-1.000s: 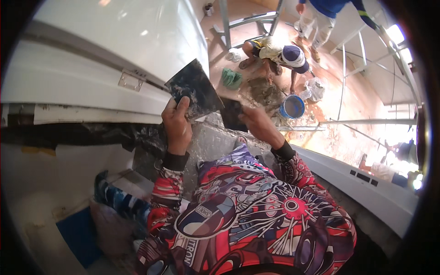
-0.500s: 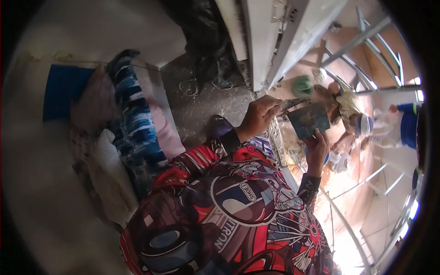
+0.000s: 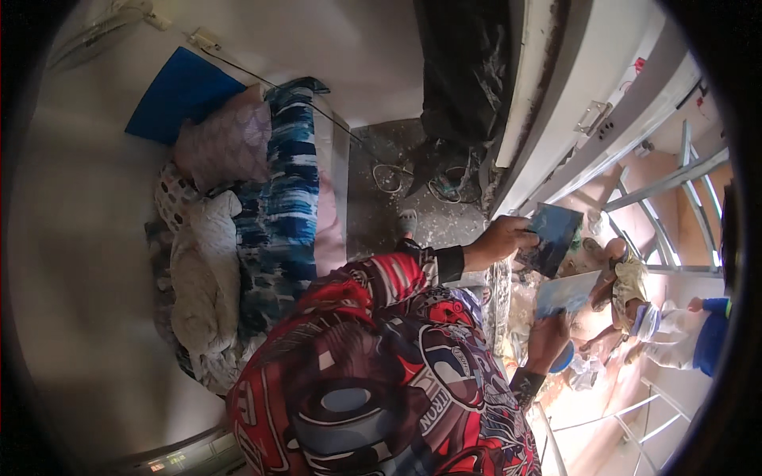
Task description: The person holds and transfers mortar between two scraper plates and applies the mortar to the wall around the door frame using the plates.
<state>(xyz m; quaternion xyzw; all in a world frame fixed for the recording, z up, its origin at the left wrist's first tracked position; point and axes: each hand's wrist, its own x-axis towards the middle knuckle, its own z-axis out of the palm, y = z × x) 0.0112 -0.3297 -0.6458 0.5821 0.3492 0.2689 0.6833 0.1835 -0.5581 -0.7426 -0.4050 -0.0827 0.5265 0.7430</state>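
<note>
Both my arms reach forward to the right, in patterned red and black sleeves with black cuffs. My left hand (image 3: pixel 500 242) is closed on the near edge of a thin, dark, rectangular flat plate (image 3: pixel 558 236), its broad face showing. Close below it, my right hand (image 3: pixel 549 339) grips a second thin rectangular plate (image 3: pixel 568 293), lighter grey-blue with a smeared surface. The two plates are tilted and near each other; I cannot tell whether their edges touch. Any handles are hidden by my fingers.
A white door frame (image 3: pixel 556 103) stands ahead at right, beside a hanging black sheet (image 3: pixel 464 71). Left is a bed with a blue-white striped cover (image 3: pixel 292 182) and a pillow (image 3: pixel 230 139). Beyond the doorway are metal frames (image 3: pixel 675 174), a crouching person (image 3: pixel 631 293) and another person (image 3: pixel 686 341).
The view has swung, so the room sits further right and lower. The left plate, edge-on before, now shows its broad face. The right plate has tilted flatter and looks paler.
</note>
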